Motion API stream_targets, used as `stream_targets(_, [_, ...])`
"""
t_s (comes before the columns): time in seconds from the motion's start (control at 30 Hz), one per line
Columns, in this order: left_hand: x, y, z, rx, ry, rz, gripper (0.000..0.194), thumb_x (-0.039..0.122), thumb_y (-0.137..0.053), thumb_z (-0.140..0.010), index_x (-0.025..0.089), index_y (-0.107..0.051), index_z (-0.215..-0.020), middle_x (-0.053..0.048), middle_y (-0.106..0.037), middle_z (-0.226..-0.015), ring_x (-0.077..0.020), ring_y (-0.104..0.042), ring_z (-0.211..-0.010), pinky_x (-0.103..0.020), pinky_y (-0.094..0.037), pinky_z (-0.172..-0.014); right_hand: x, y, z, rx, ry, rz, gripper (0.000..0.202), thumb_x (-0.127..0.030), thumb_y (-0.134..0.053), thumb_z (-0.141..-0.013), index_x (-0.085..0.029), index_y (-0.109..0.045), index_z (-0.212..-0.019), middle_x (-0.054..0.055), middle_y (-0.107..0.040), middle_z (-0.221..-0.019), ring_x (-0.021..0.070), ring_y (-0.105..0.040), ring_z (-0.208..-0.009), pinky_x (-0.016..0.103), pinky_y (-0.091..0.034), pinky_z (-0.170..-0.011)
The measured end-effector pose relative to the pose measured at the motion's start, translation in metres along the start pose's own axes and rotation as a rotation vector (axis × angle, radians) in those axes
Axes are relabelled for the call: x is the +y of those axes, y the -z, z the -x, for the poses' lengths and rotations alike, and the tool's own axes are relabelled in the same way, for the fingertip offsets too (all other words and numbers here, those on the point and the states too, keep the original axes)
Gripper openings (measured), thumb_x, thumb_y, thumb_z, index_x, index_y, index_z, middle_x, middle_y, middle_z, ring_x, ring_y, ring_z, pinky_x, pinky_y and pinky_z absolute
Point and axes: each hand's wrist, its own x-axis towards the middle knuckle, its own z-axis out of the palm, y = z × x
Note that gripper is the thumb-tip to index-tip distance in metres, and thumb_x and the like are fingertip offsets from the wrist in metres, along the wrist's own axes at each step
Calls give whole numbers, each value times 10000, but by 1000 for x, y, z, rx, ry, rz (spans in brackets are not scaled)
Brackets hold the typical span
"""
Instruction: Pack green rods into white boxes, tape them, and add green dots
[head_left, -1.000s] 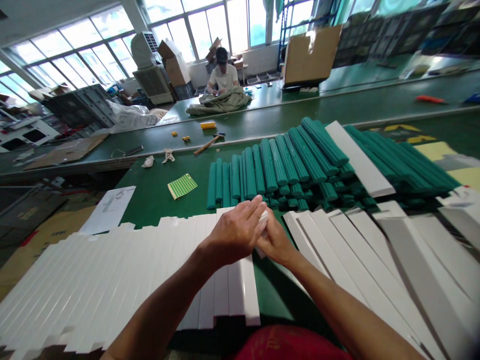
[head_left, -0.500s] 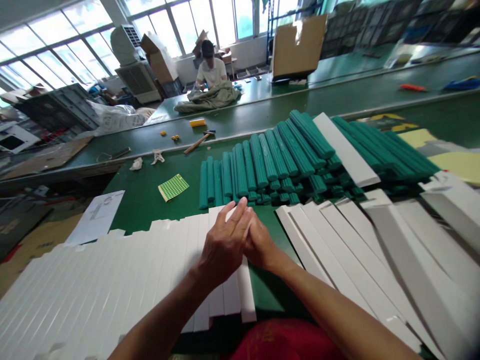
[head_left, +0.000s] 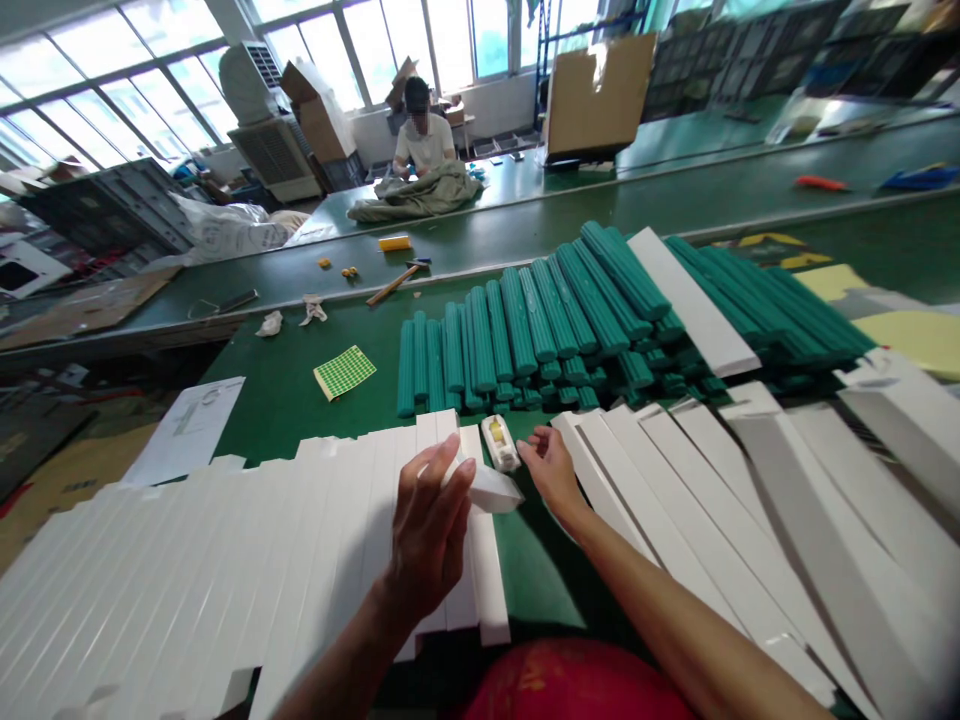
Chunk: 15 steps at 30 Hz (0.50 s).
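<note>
Our left hand (head_left: 429, 535) was closed around a slim white box (head_left: 498, 491), tilted over the edge of a row of white boxes (head_left: 247, 570). Our right hand (head_left: 553, 470) was empty, its fingers parted just beside the tape dispenser (head_left: 500, 444) on the green table (head_left: 274, 400). We judged that a slack left grip could drop the box and knock the row askew; a careless right-hand sweep could shove the dispenser into the green rolls (head_left: 517, 325).

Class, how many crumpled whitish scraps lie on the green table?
2: the left scrap and the right scrap, side by side beyond the green-dotted sheet. Others may be hidden.
</note>
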Motion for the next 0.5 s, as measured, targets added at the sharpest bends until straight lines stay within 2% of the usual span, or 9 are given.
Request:
stream_targets(0.1, [-1, 5, 3, 21, -17, 13, 593, -31, -489, -847, 167, -411, -1400, -196, -475, -1402, -295, -486, -1261, -499, -446, -989, 22, -24, -12, -18, -36, 175, 596, -420, -649, -725, -81, -503, -1193, 196, -589, -1146, 285, -590, -1031, 396, -467, -903])
stream_targets(0.17, [-3, 6, 4, 22, -22, 15, 595, -29, -496, -844, 162, -413, -1400, -199, -476, -1398, -292, -495, -1246, -490, -455, -973, 24, -37, -18, -50, -25, 278, 605, -422, -708, -677, -92, -529, -1153, 191, -584, -1167, 306, -554, -1106, 383, -434, -942])
stream_targets(0.27, [-4, 5, 4, 17, -43, 44, 587, -24, -511, -839, 155, -425, -1391, -202, -484, -1390, -296, -505, -1230, -495, -467, -952, 20, -47, -26, -95, -37, 409, 547, -414, -700, -699, -82, -546, -1107, 203, -609, -1123, 320, -572, -1079, 370, -441, -888])
stream_targets(0.37, [-4, 5, 2, 15, -84, 60, 563, -10, -523, -842, 150, -442, -1375, -201, -507, -1370, -289, -526, -1203, -494, -480, -939, 18, -44, -31, -133, -44, 510, 433, -327, -666, -735, -82, -554, -1073, 187, -643, -1057, 292, -614, -992, 334, -448, -827])
stream_targets(0.5, [-5, 4, -2, 36, -103, 58, 538, -3, -528, -843, 135, -455, -1358, -212, -528, -1349, -286, -543, -1180, -494, -492, -931, 27, -20, -26, -109, -72, 620, 368, -262, -609, -791, -62, -543, -1093, 204, -634, -1061, 299, -598, -1035, 335, -436, -851])
